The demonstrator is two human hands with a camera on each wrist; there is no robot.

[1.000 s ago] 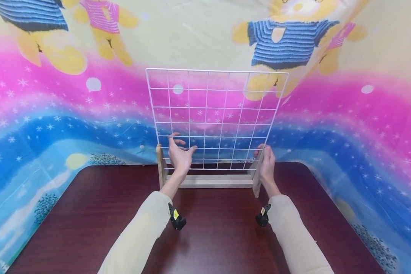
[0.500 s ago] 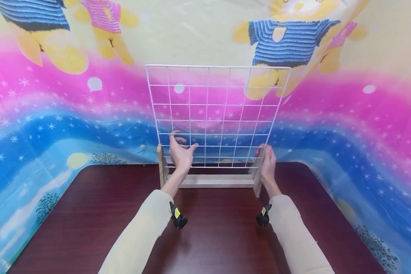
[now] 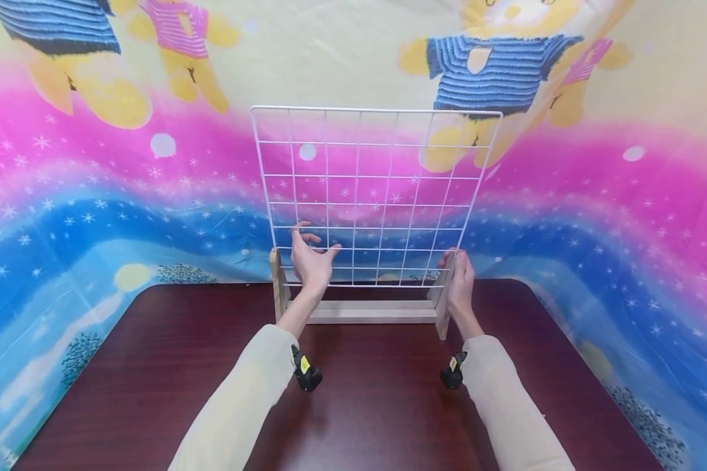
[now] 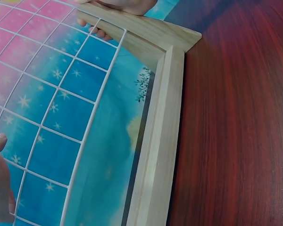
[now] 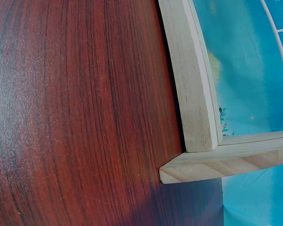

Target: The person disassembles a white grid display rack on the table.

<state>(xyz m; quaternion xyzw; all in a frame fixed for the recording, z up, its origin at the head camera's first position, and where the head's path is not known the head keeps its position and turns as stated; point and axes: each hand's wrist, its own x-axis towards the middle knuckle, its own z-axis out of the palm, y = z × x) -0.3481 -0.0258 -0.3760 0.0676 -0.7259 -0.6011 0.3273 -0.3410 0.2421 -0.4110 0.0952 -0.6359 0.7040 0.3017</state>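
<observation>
A white wire grid panel (image 3: 377, 110) stands upright between the two side pieces of a pale wooden stand (image 3: 371, 313). In the left wrist view, the panel's lower edge sits apart from the stand's crossbar (image 4: 155, 174). My left hand (image 3: 312, 261) holds the panel at its lower left, the fingers bent at the wires and the thumb spread toward the middle. My right hand (image 3: 461, 278) grips the right side piece near its top, with fingertips showing behind it. Only the stand's lower right corner (image 5: 198, 155) and a bit of the panel appear in the right wrist view.
The stand rests toward the back of a dark red-brown table (image 3: 377, 405). A patterned cloth (image 3: 595, 196) with bears and snowflakes hangs behind and around the table. Black cameras (image 3: 308, 373) are strapped at both wrists.
The panel has risen a little, its top and bottom edges both sitting higher than before. My left hand has shifted slightly up with it; my right hand and the stand stay nearly still.
</observation>
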